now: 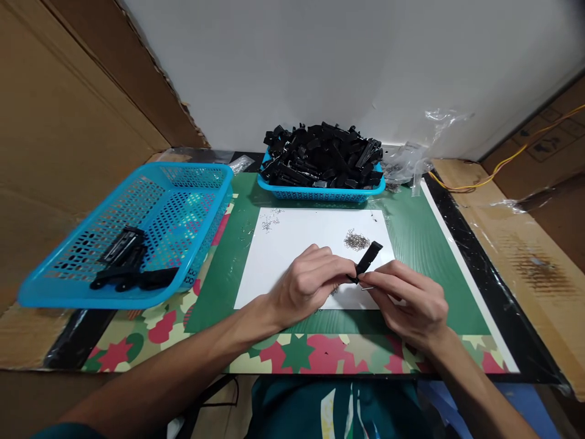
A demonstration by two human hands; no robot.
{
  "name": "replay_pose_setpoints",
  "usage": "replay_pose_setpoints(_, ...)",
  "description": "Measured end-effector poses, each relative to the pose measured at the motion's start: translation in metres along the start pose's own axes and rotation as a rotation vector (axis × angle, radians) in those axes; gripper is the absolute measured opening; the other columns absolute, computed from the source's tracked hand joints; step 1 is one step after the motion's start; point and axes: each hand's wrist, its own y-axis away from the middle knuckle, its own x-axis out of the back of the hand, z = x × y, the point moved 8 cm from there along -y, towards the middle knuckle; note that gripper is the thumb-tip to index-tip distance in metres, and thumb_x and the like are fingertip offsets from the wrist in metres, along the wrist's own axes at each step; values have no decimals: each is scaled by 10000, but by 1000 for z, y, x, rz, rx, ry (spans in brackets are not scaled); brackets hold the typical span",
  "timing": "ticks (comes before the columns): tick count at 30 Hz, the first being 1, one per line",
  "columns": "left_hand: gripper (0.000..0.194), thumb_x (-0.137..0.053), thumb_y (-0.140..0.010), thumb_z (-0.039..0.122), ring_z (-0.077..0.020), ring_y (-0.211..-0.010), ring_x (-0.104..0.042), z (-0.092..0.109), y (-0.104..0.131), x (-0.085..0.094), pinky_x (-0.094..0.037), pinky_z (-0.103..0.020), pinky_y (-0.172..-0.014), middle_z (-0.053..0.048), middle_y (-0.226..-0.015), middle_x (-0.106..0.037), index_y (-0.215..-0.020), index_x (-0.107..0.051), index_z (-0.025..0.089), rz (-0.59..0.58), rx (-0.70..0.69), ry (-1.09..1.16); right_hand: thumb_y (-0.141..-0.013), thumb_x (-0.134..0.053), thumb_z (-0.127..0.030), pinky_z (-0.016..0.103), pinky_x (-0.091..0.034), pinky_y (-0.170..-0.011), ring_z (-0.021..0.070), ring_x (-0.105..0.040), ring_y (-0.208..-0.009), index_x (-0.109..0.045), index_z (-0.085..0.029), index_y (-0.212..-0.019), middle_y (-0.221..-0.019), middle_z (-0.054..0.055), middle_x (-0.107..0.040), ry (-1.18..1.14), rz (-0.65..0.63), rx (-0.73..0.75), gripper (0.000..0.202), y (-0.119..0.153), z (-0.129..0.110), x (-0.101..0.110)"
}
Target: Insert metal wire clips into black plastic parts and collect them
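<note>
Over the white sheet (287,256), my left hand (308,277) pinches a black plastic clip-like part (368,258), whose long arm points up and to the right. My right hand (406,296) is closed on a thin metal pin (367,288) close to the part's lower end. The fingertips of both hands meet there and hide the joint between pin and part. Just beyond my hands lies a small pile of fine metal springs or pins (356,239). More tiny metal bits (269,222) are scattered at the sheet's far left corner.
A blue basket (322,195) heaped with black plastic parts (324,155) stands against the wall. At left, a larger blue basket (196,238) holds several black parts (123,247). Clear plastic bags (406,161) lie at the back right, near a yellow cable (496,167). Cardboard flanks both sides.
</note>
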Motion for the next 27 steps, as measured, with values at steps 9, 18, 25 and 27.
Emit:
replay_pose_setpoints(9,90,-610,-1028,107,-135,-729,-634,1,2,0,-423,-307,-729,-41,-953,-788,-1081,-640,174,23,-10,28,-948,-683,-83,272,-477,-606,141,-661,-720,-755,-231,-990,-851,3,-738,-234,-42,-266,170,-5,17,-1)
replay_pose_setpoints(18,50,-649,-1017,145,-150,-802,-691,-3,-2,3,-471,-291,-725,-28,-904,-766,-1056,-646,177,64,83,112,-951,-706,-120,266,-420,-549,128,-598,-664,-775,-238,-1067,-824,5,-703,-177,-49,-264,180,-6,19,6)
replay_pose_setpoints(25,65,-640,-1019,133,-145,-773,-681,-2,-1,0,-459,-297,-756,-22,-910,-764,-1073,-638,170,29,53,82,-947,-674,-84,237,-409,-514,110,-591,-642,-783,-209,-1025,-819,14,-695,-151,-85,-222,183,-11,11,6)
replay_pose_setpoints(27,78,-638,-1015,120,-141,-762,-676,-2,-1,-1,-449,-296,-755,-19,-905,-762,-1078,-636,167,22,46,67,-939,-663,-78,237,-411,-510,106,-577,-613,-772,-200,-1001,-787,5,-675,-126,-92,-214,175,-11,9,6)
